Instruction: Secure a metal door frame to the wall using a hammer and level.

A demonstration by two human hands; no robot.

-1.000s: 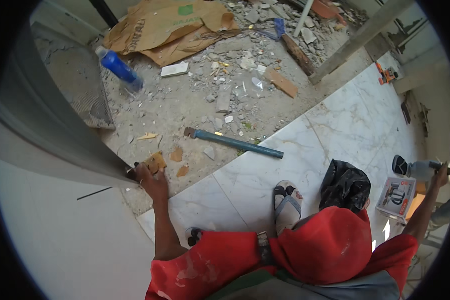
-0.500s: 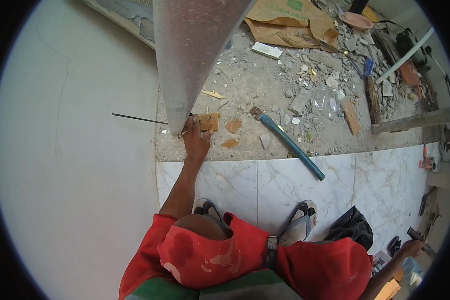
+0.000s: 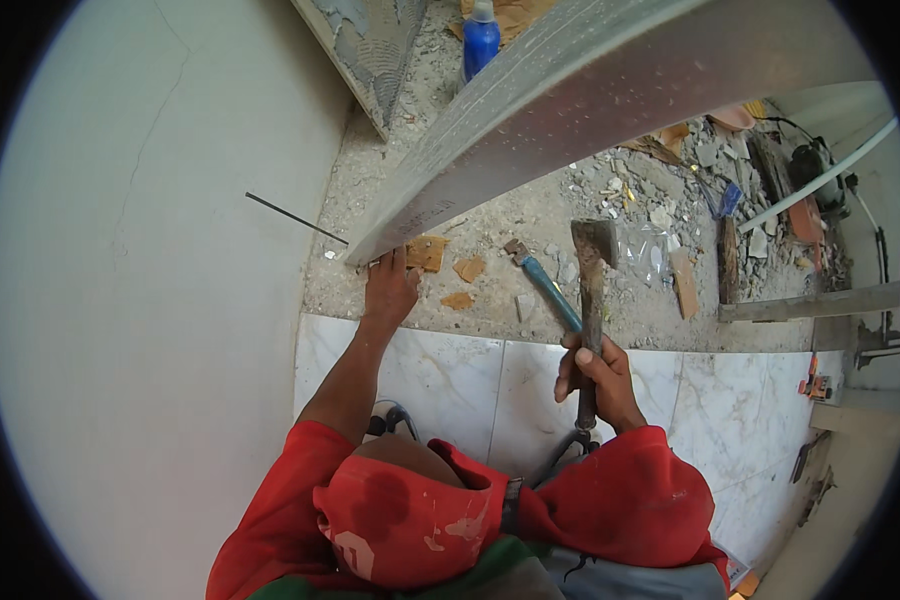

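Right hand (image 3: pixel 612 382), earlier far right of the slab (image 3: pixel 570 130), now nearer its foot, fingers round a flat-headed tool (image 3: pixel 592 300) | left hand (image 3: pixel 390 292) still at slab's foot beside wood piece (image 3: pixel 428 254), grip I can't tell

Soft, bright, daylight-like light spreads evenly; its source cannot be told. Toward 9 o'clock the wall (image 3: pixel 140 350) looks flat grey, while at 4 o'clock the tiles (image 3: pixel 745 410) shine paler. The panel (image 3: pixel 570 135), sweeping from the middle toward 1 o'clock, has a lighter narrow edge and a duskier underside. Small glints mark the clear plastic (image 3: pixel 645 255) at 2 o'clock. Left hand (image 3: pixel 390 290), right hand (image 3: pixel 603 378) and tool (image 3: pixel 592 290) read clearly enough, though fine detail is soft. Fisheye distortion bows the panel and crowds the things near 3 o'clock. Black fills the corners, with a bluish fringe at 8 o'clock.
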